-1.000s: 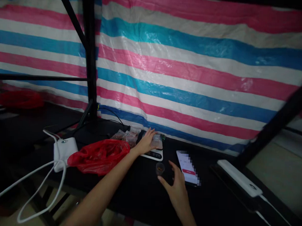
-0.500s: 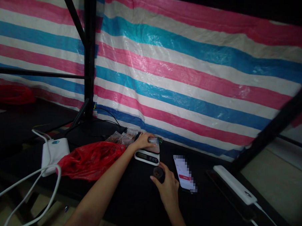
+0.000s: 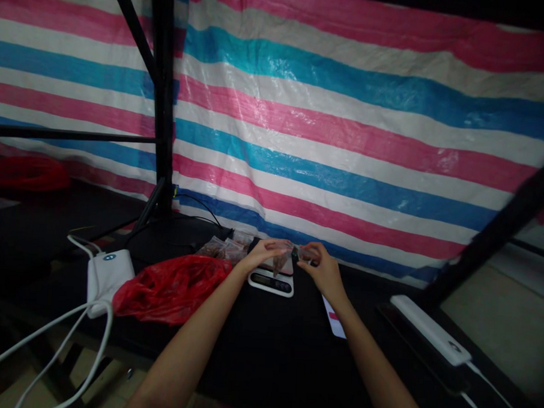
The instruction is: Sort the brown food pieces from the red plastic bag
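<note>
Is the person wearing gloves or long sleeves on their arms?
No. The left hand and right hand are bare, without gloves. Both forearms are uncovered as far as the picture shows, with no sleeve edge in view. No watch, ring or bracelet shows in the dim light.

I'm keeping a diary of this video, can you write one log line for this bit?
left hand: holds small clear bag | right hand: pinches bag's other side | bag: above white scale | red bag: left of scale

scale (image 3: 271,281) ctr on table (image 3: 265,360) | bag (image 3: 171,285) left of it | phone (image 3: 335,309) right – tarp (image 3: 347,141) behind
</note>
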### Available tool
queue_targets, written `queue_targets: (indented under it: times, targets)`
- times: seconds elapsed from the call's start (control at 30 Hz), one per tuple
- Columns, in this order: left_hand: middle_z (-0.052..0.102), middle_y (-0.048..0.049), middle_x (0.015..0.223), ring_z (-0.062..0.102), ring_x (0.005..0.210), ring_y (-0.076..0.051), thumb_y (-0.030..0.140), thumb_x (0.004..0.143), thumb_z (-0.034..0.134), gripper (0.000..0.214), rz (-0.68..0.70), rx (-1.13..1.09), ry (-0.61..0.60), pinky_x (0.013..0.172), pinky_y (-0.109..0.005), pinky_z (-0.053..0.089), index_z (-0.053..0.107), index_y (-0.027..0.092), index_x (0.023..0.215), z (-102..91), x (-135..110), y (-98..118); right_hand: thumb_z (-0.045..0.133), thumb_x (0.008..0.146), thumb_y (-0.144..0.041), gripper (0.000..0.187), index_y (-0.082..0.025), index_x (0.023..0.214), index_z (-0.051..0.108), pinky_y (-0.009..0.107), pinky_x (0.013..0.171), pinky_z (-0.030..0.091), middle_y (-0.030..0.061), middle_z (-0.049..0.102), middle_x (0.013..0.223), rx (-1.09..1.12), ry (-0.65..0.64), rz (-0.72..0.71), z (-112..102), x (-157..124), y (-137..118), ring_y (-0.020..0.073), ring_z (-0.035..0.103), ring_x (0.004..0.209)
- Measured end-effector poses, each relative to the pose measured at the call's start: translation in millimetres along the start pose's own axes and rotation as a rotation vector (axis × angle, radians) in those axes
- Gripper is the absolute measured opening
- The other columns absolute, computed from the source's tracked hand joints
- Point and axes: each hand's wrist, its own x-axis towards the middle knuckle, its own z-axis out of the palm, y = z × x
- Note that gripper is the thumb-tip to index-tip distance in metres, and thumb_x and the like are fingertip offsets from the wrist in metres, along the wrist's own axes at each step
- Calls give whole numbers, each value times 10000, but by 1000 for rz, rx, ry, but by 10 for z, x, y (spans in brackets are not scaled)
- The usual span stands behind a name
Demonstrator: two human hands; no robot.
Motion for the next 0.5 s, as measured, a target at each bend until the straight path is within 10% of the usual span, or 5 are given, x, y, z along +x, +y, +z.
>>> queue_targets:
  times: [0.5]
  targets:
    - [648, -71, 883, 586, 767, -145, 403, 637, 676, 443, -21, -90, 39, 687, -221, 417, 621, 114, 968, 22, 20, -88, 505, 751, -71, 316, -199, 1028, 588, 301, 773, 365, 69, 619, 994, -809, -391, -492, -30, 551, -455, 208, 520, 935]
